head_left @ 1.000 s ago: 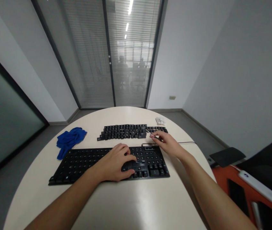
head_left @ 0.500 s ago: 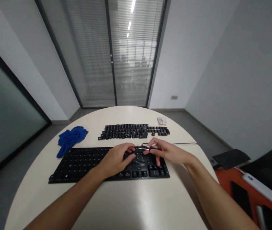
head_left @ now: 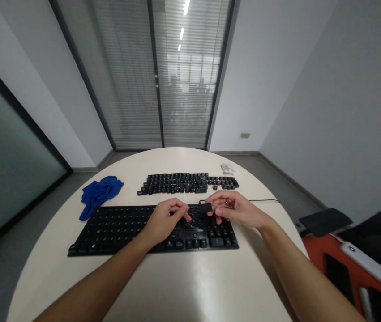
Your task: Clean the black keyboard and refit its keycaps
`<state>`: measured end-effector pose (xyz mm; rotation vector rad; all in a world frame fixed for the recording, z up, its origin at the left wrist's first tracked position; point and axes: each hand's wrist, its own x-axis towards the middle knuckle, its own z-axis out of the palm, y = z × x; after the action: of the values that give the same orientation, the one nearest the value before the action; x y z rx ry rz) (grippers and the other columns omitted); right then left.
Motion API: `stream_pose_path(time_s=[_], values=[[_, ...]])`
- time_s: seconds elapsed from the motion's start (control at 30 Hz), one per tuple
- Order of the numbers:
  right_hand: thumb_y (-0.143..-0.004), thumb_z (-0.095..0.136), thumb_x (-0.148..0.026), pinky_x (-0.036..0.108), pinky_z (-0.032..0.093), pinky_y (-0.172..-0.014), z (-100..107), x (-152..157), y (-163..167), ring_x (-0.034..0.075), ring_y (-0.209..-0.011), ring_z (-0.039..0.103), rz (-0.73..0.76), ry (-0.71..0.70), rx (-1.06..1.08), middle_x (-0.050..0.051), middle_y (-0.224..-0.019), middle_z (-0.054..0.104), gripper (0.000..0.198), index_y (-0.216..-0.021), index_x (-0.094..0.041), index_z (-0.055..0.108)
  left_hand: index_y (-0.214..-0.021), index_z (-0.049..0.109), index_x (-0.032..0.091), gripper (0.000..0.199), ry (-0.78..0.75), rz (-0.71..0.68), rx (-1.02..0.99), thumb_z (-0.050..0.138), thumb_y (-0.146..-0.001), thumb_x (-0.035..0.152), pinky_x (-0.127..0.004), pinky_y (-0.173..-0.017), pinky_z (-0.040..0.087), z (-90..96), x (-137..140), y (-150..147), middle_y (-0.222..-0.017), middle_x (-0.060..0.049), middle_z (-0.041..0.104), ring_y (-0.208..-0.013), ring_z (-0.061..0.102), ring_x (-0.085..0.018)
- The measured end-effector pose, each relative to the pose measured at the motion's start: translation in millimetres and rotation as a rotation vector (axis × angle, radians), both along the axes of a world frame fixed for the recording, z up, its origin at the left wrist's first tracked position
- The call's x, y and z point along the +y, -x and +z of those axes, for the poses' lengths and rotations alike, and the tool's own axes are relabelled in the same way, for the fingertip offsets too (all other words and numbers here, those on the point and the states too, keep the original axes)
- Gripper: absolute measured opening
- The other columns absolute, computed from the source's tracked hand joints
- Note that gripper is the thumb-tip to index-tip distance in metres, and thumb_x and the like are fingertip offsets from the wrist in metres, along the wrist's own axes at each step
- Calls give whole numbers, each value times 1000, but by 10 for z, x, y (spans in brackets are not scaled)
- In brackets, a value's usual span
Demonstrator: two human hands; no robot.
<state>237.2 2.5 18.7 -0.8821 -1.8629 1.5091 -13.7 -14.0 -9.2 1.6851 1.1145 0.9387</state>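
Note:
A long black keyboard point(head_left: 119, 230) lies on the round table, most of its left part stripped of keycaps, with several caps fitted at its lower right. Above its right part, a small flat black strip point(head_left: 201, 208) is held between my two hands. My left hand point(head_left: 166, 222), closed with thumb and forefinger together, is at the strip's left end. My right hand point(head_left: 231, 207) has its fingers closed about the strip's right end. The fingertips partly hide the strip's ends and the keyboard beneath.
Behind the keyboard, loose black keycaps point(head_left: 173, 183) lie in rows. A crumpled blue cloth point(head_left: 101, 192) is at left, a small clear bag point(head_left: 228, 168) at back right. A thin cable point(head_left: 260, 200) runs off right. A white power strip point(head_left: 370, 264) lies on an orange surface beside the table.
The strip has turned from showing a bright, shiny edge to showing its flat dark face. My left thumb and forefinger have come together, and my right fingers have shifted slightly around its end.

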Motion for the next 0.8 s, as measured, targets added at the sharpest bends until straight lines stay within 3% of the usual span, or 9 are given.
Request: stream_pose_path(time_s=[0.17, 0.3, 0.43, 0.57, 0.8], values=[[-93, 58, -52, 22, 40, -50, -40, -33, 168, 10, -55, 59, -109, -104, 24, 0, -69, 64, 37, -100, -16, 63, -90, 67, 16, 29, 28, -47, -9, 54, -95, 42, -35, -80, 54, -6, -69, -67, -88, -6, 79, -83, 73, -22], [-99, 41, -59, 25, 42, -58, 49, -47, 77, 12, -57, 54, -152, -231, -131, -1, -62, 58, 47, -86, -17, 58, -122, 63, 19, 34, -141, -129, 106, 45, -100, 36, -43, -105, 45, -64, -104, -61, -123, -9, 71, -116, 64, -23], [-99, 39, -60, 28, 45, -67, 188, -94, -48, 15, -64, 56, -91, -312, -364, 1, -66, 59, 52, -77, -18, 58, -134, 55, 19, 47, -359, -237, 392, 62, -89, 34, -49, -114, 38, -118, -161, -42, -141, -11, 57, -132, 49, -27], [-99, 42, -57, 27, 40, -57, 273, -179, -14, 14, -55, 52, -46, -305, -485, -1, -60, 57, 45, -82, -18, 60, -136, 53, 21, 56, -462, -289, 542, 67, -85, 37, -53, -117, 33, -131, -208, -46, -147, -10, 51, -139, 41, -31], [-99, 44, -53, 27, 34, -51, 313, -250, 86, 13, -49, 48, -31, -352, -601, -1, -56, 57, 43, -79, -18, 62, -134, 54, 21, 52, -481, -293, 552, 66, -86, 37, -53, -116, 33, -131, -194, -56, -146, -11, 51, -137, 41, -30]])
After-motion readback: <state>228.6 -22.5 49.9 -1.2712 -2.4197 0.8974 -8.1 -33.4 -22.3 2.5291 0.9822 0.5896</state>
